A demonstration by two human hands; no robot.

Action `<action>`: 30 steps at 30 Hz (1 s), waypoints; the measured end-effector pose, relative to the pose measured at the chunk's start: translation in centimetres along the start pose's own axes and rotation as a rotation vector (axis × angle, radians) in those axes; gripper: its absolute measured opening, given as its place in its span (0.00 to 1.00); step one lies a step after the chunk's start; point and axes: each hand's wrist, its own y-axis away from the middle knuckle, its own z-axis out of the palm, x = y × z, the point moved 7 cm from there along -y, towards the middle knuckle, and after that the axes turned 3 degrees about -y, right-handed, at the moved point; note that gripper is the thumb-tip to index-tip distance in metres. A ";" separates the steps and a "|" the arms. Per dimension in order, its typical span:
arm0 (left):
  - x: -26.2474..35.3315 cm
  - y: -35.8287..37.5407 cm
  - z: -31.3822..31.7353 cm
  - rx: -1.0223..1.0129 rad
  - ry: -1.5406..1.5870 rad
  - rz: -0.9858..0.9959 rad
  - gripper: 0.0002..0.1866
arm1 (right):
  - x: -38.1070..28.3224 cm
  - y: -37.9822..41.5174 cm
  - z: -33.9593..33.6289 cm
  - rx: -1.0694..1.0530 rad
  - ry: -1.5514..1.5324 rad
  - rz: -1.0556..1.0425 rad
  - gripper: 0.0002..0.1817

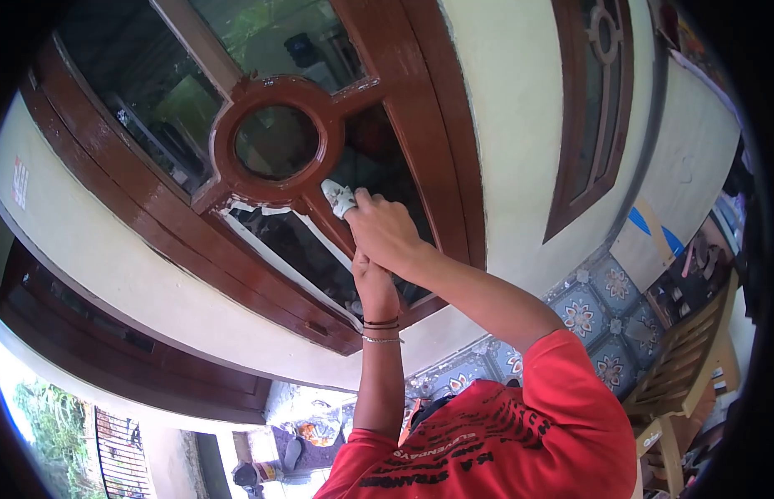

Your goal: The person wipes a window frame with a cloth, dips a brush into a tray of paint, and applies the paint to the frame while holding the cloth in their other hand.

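Observation:
A small white cloth (338, 198) with dark stains is pinched in my right hand (385, 230). It lies against the wooden bar just below the round ring of a brown window frame (327, 137), which looks glossy. My left hand (373, 281) is close under the right one, near the same bar, and seems to touch it. Most of the left fingers are hidden, so their grip does not show. White strips (266, 259) run along the edges of the lower glass pane beside my hands, with an uneven end near the ring.
Cream wall (512, 108) surrounds the frame, and a second brown window (591, 116) is further right. Patterned floor tiles (578, 316) show below. A wooden bench (682, 358) stands at lower right. Near the bottom left, a container (258, 474) stands on the floor.

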 end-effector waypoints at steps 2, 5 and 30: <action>0.0 0.1 0.1 0.050 0.042 -0.002 0.14 | 0.1 0.0 -0.1 0.009 -0.004 0.013 0.09; -1.0 -0.1 -0.6 0.017 0.048 -0.009 0.14 | 0.2 0.2 0.0 -0.022 -0.005 0.034 0.09; -0.9 -0.8 0.1 0.012 0.038 0.063 0.13 | 1.1 0.7 0.0 0.068 0.017 0.192 0.10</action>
